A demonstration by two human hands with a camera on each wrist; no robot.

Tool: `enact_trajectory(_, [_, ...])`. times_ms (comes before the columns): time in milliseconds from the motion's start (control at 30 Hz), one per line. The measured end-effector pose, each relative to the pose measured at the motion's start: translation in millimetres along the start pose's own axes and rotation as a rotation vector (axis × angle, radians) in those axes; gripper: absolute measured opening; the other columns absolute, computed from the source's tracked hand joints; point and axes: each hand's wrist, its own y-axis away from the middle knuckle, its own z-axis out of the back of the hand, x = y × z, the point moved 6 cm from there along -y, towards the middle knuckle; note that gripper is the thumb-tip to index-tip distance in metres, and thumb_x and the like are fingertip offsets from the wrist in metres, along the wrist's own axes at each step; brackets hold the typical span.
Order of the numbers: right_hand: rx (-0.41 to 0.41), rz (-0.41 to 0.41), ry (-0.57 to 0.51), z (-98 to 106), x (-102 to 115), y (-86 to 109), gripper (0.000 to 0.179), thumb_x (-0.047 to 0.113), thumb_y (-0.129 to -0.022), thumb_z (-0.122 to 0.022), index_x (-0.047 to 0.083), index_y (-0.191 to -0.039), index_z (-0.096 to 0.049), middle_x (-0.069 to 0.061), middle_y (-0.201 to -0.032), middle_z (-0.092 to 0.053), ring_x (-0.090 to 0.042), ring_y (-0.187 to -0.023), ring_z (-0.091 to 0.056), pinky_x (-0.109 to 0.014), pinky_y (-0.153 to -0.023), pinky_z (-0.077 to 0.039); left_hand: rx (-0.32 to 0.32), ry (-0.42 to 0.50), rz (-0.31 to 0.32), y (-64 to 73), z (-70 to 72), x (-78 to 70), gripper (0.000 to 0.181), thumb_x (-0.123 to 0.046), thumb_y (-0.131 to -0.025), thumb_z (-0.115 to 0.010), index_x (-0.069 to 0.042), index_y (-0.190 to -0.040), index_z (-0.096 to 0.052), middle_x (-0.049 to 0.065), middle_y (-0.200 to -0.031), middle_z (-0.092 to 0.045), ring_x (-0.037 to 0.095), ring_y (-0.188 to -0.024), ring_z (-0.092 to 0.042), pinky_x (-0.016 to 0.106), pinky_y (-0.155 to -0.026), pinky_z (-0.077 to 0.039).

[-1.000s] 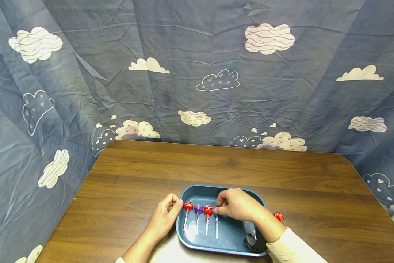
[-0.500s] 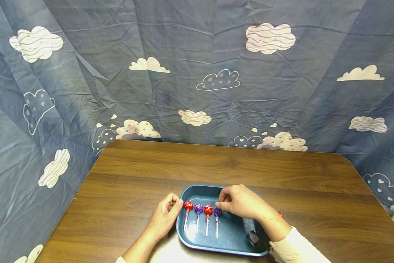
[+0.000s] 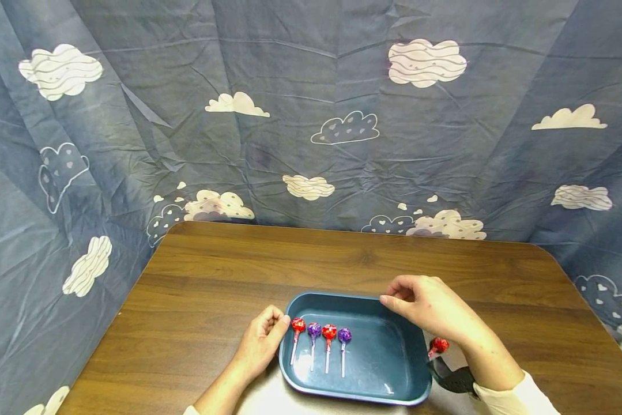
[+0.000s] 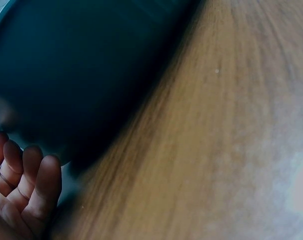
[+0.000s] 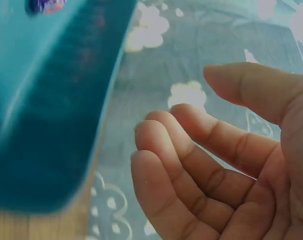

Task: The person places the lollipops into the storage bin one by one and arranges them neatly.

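Note:
Several lollipops lie in a row in the blue tray [image 3: 378,346], sticks toward the near side. From the left they are a red lollipop [image 3: 298,325], a purple lollipop [image 3: 314,330], another red lollipop [image 3: 330,332] and another purple lollipop [image 3: 345,335]. My left hand [image 3: 259,340] holds the tray's left rim, thumb on top and fingers along the outer wall. Above the tray's far right corner is my right hand [image 3: 425,302], with nothing in its loosely bent fingers [image 5: 191,165]. A further red lollipop [image 3: 438,345] lies right of the tray, its stick partly hidden behind the wrist strap.
The brown wooden table [image 3: 227,265] reaches back to a grey-blue curtain [image 3: 269,144] printed with clouds. A black strap [image 3: 453,377] sits at my right wrist, close to the tray's right edge.
My right hand has let go of the second purple lollipop, leaving it in the row, and moved up and right out of the tray. The left hand stays at the rim.

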Motion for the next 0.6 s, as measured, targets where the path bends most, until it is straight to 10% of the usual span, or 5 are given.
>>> enact_trajectory(300, [-0.079, -0.099, 0.065, 30, -45, 33.2, 0.013, 0.034, -0.096, -0.071, 0.021, -0.095, -0.073, 0.01, -0.078, -0.068, -0.003, -0.069, -0.057, -0.024, -0.062, -0.045, 0.002, -0.008, -0.012, 0.2, -0.7, -1.0, 0.018, -0.017, -0.1, -0.061, -0.007, -0.086, -0.057, -0.003, -0.07, -0.051, 0.003, -0.058, -0.048, 0.022, -0.053, -0.041])
enact_trajectory(600, [-0.022, -0.219, 0.11, 18, -98, 58.8, 0.015, 0.034, -0.096, -0.071, 0.019, -0.095, -0.072, 0.008, -0.081, -0.068, -0.005, -0.071, -0.055, -0.027, -0.062, -0.043, 0.001, -0.007, -0.006, 0.5, -0.7, -1.2, 0.018, -0.017, -0.101, -0.06, -0.007, -0.086, -0.056, 0.0, -0.071, -0.053, 0.003, -0.059, -0.049, 0.022, -0.054, -0.042])
